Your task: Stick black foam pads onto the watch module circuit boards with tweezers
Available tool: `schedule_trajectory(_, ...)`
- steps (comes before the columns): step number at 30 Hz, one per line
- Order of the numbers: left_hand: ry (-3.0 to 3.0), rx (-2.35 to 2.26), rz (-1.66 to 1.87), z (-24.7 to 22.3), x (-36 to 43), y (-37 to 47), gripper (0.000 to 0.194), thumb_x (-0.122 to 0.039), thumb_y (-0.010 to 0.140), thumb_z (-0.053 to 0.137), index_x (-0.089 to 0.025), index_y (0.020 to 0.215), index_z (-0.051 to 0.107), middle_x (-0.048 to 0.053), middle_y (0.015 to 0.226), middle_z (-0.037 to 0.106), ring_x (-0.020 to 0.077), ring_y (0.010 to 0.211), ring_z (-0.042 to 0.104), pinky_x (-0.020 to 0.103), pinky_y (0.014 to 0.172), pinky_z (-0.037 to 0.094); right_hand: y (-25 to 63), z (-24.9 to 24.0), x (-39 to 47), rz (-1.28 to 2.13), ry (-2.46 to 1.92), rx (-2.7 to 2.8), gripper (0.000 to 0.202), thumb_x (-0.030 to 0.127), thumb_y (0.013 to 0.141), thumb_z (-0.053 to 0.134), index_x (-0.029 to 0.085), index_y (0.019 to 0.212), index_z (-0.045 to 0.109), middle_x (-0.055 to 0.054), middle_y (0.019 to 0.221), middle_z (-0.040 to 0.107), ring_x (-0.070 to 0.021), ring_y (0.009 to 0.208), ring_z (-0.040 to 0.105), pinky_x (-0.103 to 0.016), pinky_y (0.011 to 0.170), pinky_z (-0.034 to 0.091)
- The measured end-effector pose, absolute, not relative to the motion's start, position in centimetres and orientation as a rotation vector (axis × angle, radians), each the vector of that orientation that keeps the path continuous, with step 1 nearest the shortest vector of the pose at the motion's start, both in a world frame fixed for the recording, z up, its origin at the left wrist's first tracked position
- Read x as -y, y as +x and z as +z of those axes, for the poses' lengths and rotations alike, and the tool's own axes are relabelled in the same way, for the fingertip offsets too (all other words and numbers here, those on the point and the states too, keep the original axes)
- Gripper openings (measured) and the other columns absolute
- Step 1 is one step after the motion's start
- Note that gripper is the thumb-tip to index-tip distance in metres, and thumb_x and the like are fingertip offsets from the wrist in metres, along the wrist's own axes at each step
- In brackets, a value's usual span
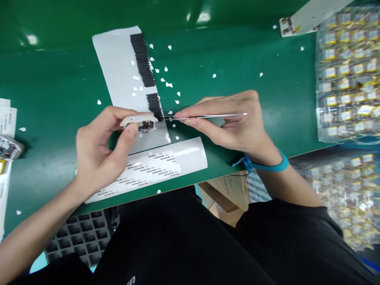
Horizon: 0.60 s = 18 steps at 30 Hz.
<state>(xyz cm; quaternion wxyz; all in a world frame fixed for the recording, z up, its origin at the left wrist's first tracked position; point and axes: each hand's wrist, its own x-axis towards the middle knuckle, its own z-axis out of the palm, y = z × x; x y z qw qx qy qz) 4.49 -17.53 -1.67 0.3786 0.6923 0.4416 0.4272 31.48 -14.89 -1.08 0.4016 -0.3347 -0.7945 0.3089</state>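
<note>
My left hand grips a small white plastic housing, whose open side shows dark parts and wires. In my right hand is a pair of metal tweezers, pinched between thumb and fingers. Their tips point left, close to the housing and the strip's lower end; whether they hold anything I cannot tell. Beneath lies a white backing sheet with a row of thin black strips along its right edge. A printed label sheet lies nearer to me, partly behind my left hand.
Small white round tabs are scattered over the green table. Clear trays of yellow-edged parts stand at the right, on and below table height. A metal bracket stands at the back right. Another housing lies far left.
</note>
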Motion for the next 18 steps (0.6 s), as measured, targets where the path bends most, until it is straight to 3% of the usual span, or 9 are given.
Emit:
schedule_trajectory(5, 2.099, -1.133, 0.819, -2.7, 16.7, 4.4, 0.021, -0.022, 0.108, 0.056, -0.023, 0.123, 0.071, 0.004, 0.129, 0.080, 0.0241, 0.114, 0.076, 0.039, 0.086, 0.057, 31.7, -2.6, 14.2, 0.868, -0.920, 2.006, 0.016, 0.020, 0.100, 0.074, 0.026, 0.111, 0.085, 0.000, 0.108, 0.084, -0.0179, 0.094, 0.082, -0.030, 0.079, 0.069)
schedule_trajectory(12, 2.120, -1.181, 0.801, -2.9, 16.7, 4.6, 0.017, -0.025, 0.108, 0.056, -0.022, 0.117, 0.070, 0.004, 0.127, 0.081, 0.0244, 0.111, 0.076, 0.038, 0.084, 0.052, 32.0, -2.9, 14.2, 0.964, -0.931, 1.931, 0.014, 0.023, 0.101, 0.073, 0.023, 0.110, 0.084, -0.001, 0.105, 0.085, -0.0171, 0.089, 0.082, -0.027, 0.073, 0.068)
schedule_trajectory(18, 2.053, -1.179, 0.807, -3.0, 16.5, 4.5, 0.018, -0.030, 0.109, 0.057, -0.024, 0.116, 0.072, 0.003, 0.126, 0.081, 0.0226, 0.107, 0.077, 0.036, 0.081, 0.053, 32.0, -3.2, 13.9, 0.979, -0.956, 1.923, 0.017, 0.024, 0.103, 0.070, 0.022, 0.092, 0.083, -0.001, 0.104, 0.085, -0.0158, 0.088, 0.082, -0.025, 0.076, 0.069)
